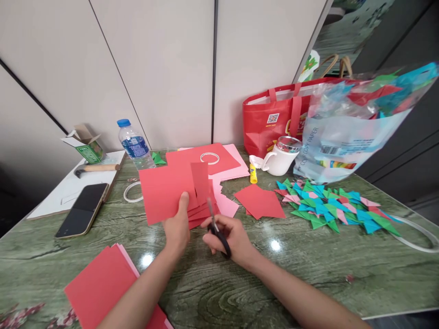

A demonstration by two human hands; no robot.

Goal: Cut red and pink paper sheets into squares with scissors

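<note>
My left hand (176,226) grips a sheet of red paper (161,194), thumb on top, held up above the table. Along its right side a strip (200,180) is partly cut and stands away from the rest. My right hand (229,235) is closed around black-handled scissors (219,237), their blades pointing up beside the cut edge. Beneath the held sheet lie red paper pieces (197,218) and pink paper pieces (226,204). Red squares (259,201) rest to the right. A stack of red and pink sheets (103,288) lies by my left forearm.
Across the back stand a water bottle (135,145), a white mug (281,157), a red bag (257,123) and a plastic bag of folded paper (343,137). A glue stick (253,174), colourful folded pieces (329,205), a phone (82,211), a hammer (99,168) and tape (132,198) lie around.
</note>
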